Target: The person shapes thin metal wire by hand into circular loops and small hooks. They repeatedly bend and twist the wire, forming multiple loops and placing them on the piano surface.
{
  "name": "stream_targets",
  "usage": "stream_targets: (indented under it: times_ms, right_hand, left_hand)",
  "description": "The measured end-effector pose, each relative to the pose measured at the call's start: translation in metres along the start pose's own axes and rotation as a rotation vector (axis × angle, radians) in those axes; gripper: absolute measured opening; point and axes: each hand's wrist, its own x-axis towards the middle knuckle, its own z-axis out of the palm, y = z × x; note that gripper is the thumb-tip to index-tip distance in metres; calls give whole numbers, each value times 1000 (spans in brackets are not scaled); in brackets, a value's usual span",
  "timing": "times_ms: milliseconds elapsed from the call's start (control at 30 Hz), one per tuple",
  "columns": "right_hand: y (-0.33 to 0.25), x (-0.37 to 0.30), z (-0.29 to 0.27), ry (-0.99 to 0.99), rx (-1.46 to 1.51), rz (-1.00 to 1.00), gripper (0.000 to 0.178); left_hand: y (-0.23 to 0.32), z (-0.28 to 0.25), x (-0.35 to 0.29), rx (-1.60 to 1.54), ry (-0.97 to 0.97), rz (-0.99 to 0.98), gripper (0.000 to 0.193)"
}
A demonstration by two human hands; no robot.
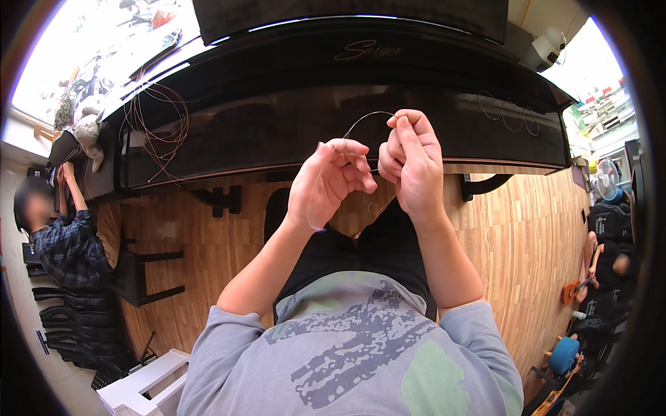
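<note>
A thin, dark wire guitar string arches between my two hands above the front edge of a black piano. My right hand is closed, with thumb and forefinger pinching the string near the top of the arch. Its other fingers curl inward. My left hand is half curled with the palm up, and the string runs in by its thumb and forefinger. A faint loop of it hangs past the palm toward the wrist. Where the string passes behind the fingers is hidden.
Coiled copper-coloured strings lie on the piano's left side, thin loops on its right. At far left a person in a plaid shirt sits by a black bench. At right are a ukulele and a blue round stool.
</note>
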Motion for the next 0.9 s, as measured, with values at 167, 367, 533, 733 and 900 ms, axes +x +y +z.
stream_targets:
  times_ms: [167, 367, 533, 733, 900]
  right_hand:
    - [-1, -1, -3, -19, -6, 32, 12]
    - [-6, -3, 1, -85, -70, 165, 13]
    - [-3, -5, 3, -118, -195, 218, 18]
    - [-14, -4, -11, -224, -438, 216, 17]
    - [-15, -5, -14, -214, -535, 186, 16]
  left_hand:
    - [9, -8, -4, 29, 27, 27, 43]
    - [33, -5, 2, 581, 97, 109, 21]
    - [45, 5, 14, 769, 94, 3, 20]
    - [36, -1, 15, 366, 197, -55, 22]
    - [36, -2, 15, 360, 220, -117, 25]
